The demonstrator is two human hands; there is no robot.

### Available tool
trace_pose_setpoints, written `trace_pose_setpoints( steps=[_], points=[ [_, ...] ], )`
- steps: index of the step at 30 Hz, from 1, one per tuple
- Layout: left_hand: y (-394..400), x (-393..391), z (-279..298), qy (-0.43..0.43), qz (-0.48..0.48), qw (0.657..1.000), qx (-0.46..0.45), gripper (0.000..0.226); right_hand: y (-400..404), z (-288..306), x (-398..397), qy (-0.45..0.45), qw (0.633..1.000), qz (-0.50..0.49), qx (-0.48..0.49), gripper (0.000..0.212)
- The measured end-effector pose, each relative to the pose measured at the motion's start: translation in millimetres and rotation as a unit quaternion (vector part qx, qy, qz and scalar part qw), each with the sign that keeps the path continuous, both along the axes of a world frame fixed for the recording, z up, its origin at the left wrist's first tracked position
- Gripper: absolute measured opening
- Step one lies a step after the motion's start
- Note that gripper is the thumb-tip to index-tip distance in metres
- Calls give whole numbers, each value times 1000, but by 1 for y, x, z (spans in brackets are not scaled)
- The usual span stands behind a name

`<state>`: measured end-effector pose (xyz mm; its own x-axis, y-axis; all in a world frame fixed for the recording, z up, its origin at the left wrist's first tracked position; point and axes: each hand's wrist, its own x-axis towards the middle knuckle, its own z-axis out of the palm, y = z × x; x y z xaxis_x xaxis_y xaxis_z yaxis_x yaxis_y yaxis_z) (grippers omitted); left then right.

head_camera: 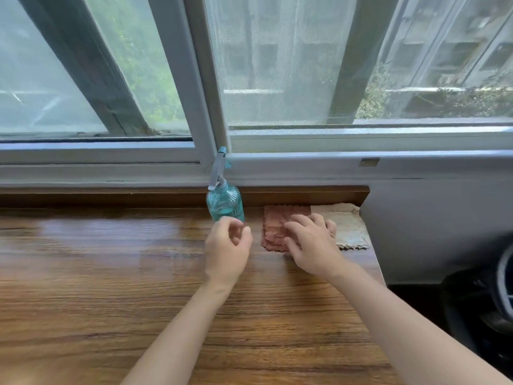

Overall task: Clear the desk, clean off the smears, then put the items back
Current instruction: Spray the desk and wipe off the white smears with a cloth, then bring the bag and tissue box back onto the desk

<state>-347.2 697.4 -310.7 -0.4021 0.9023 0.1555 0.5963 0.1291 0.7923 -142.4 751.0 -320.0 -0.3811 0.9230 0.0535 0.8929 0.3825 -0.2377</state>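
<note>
A teal spray bottle (224, 200) stands upright at the back of the wooden desk (111, 273), against the window ledge. My left hand (227, 245) hovers just in front of the bottle with fingers loosely curled, holding nothing. To the right lies a folded pink cloth (273, 226), and a beige cloth (349, 226) lies beside it at the desk's right end. My right hand (311, 243) rests on the pink cloth with fingers spread flat.
A sliding window with a mesh screen (277, 65) runs along the back above a grey ledge (305, 168). The desk's right edge (379, 262) meets a grey wall. A dark round object (483, 301) sits low at the right.
</note>
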Motion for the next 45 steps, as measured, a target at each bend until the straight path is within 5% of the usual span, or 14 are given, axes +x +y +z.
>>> trace_pose_setpoints(
  steps=[2, 6, 11, 17, 22, 24, 28, 32, 39, 45],
  points=[
    [0, -18, 2, -78, 107, 991, 10, 46, -7, 1, -9, 7, 1000, 0, -17, 38],
    [27, -44, 5, -89, 55, 991, -80, 95, -16, 2, -19, -21, 999, 11, -40, 46],
    [39, -29, 4, -66, 52, 995, -57, 76, -14, -2, -10, -32, 996, -3, -86, 53],
    [42, 1, 1, -57, 56, 996, -49, 77, -16, -1, 4, 17, 995, 8, -97, 54],
    [30, 16, 6, -86, 68, 990, -84, 100, -24, -2, 21, 53, 996, 10, -77, 49],
    [8, 30, 9, -44, 83, 993, -67, 85, -31, 1, 28, 61, 996, 5, -71, 47],
    [-50, 68, -1, 50, -124, 985, -110, 41, -56, 12, 45, 48, 998, -12, -50, 44],
    [-88, 100, -11, 160, -259, 942, -139, 42, -98, 12, 78, 34, 997, -57, -51, 37],
    [-99, 143, -5, 148, -344, 919, -121, 41, -181, 8, 146, 27, 980, -190, -50, 39],
    [-110, 205, -2, 102, -437, 888, -97, 37, -267, 4, 208, 28, 931, -349, -99, 47]
  ],
)
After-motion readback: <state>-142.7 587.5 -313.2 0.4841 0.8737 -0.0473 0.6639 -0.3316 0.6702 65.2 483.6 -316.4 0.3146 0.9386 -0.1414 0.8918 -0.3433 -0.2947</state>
